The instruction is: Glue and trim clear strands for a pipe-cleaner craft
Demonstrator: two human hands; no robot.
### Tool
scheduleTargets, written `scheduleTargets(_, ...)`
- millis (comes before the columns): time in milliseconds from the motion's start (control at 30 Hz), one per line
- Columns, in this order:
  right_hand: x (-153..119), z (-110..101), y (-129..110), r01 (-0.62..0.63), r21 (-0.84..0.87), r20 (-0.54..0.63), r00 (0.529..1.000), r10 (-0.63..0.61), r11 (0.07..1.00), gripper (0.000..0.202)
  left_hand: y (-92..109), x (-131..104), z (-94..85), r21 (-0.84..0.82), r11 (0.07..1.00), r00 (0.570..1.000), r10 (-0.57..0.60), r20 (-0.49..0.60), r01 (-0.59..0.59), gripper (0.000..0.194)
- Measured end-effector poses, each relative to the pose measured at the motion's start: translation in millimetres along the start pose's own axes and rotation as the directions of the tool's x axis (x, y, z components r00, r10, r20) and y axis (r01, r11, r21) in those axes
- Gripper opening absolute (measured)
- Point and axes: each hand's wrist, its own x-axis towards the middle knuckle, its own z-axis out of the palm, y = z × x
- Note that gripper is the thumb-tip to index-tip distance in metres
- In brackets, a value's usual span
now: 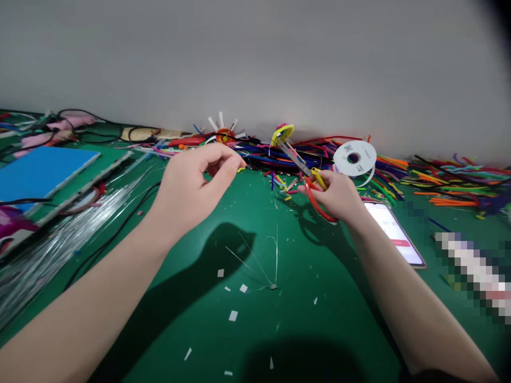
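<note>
My right hand (337,196) grips a pair of scissors (315,191) with red and yellow handles, blades pointing up and left toward a yellow-topped craft piece (282,134). My left hand (195,183) hovers above the green table (279,319) with thumb and forefinger pinched on a tiny yellow snippet (241,169). Between the hands, by the wall, lies a heap of coloured pipe cleaners (279,151). A thin bent wire (263,263) rests on the mat below my hands.
A white tape spool (354,158) stands beside the heap. A lit phone (393,231) lies under my right wrist. More pipe cleaners (451,183) spread to the right. A blue board (38,170), clear strands (59,239) and black cables (96,133) fill the left. White paper scraps (233,315) dot the mat.
</note>
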Motion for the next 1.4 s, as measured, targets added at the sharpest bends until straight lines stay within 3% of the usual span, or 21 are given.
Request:
scheduleTargets(100,-6.1,7.4,0.2,0.009,-0.044,0.011,1.000,-0.008,0.999,0.023,-15.5,1.7,5.3,0.017,1.000,0.991,0.011,0.130,-0.014,0.024)
scheduleTargets(167,-7.5,8.7,-1.1,-0.028,-0.011,0.012,1.000,0.028,1.000,0.020,-30.5,8.0,16.7,0.029,0.998,0.950,0.052,0.309,-0.064,0.025)
scheduleTargets(267,-6.0,6.2,-3.8,-0.109,0.089,-0.001,0.994,0.110,0.990,0.023,-49.6,20.0,43.0,0.030,0.969,0.789,0.182,0.587,-0.246,0.024)
scheduleTargets(333,-4.1,4.8,-4.2,-0.138,0.170,-0.009,0.990,0.141,0.976,0.029,-55.3,27.4,62.2,0.019,0.930,0.667,0.248,0.702,-0.366,0.024)
scheduleTargets(367,-3.3,4.7,-3.7,-0.137,0.203,-0.010,0.990,0.142,0.970,0.031,-55.9,30.6,71.1,0.010,0.908,0.628,0.281,0.726,-0.419,0.024)
scheduleTargets(467,-2.1,6.3,-1.3,-0.116,0.231,0.002,0.993,0.118,0.966,0.033,-51.2,38.3,91.8,0.075,0.822,0.603,0.349,0.717,-0.564,0.023)
scheduleTargets(667,-0.2,5.7,4.2,-0.098,0.200,-0.001,0.995,0.101,0.975,0.031,-36.7,47.6,109.7,0.155,0.734,0.555,0.338,0.760,-0.661,0.015)
scheduleTargets(833,4.9,2.0,14.3,-0.113,0.293,-0.048,0.990,0.132,0.949,0.037,-31.9,54.0,119.1,0.165,0.807,0.564,0.234,0.792,-0.567,0.015)
scheduleTargets(933,7.4,-0.2,20.3,-0.123,0.376,-0.048,0.987,0.152,0.918,0.039,-27.8,58.1,123.7,0.131,0.825,0.515,0.211,0.831,-0.549,0.012)
scheduleTargets(1067,10.0,-3.1,27.1,-0.119,0.362,-0.082,0.984,0.159,0.925,0.039,-23.1,70.0,126.2,0.093,0.819,0.448,0.211,0.869,-0.566,0.010)
scheduleTargets(1133,11.2,-3.7,30.0,-0.117,0.363,-0.095,0.982,0.162,0.925,0.039,-23.0,80.1,126.7,0.110,0.813,0.472,0.216,0.855,-0.572,0.010)
scheduleTargets(1267,13.6,-3.7,31.7,-0.115,0.394,-0.098,0.981,0.166,0.912,0.038,-27.5,97.5,129.7,0.224,0.799,0.663,0.267,0.700,-0.558,0.022)
scheduleTargets(1400,14.3,-4.1,28.7,-0.123,0.411,-0.085,0.981,0.173,0.903,0.036,-35.7,97.8,133.3,0.215,0.878,0.804,0.262,0.533,-0.428,0.040)
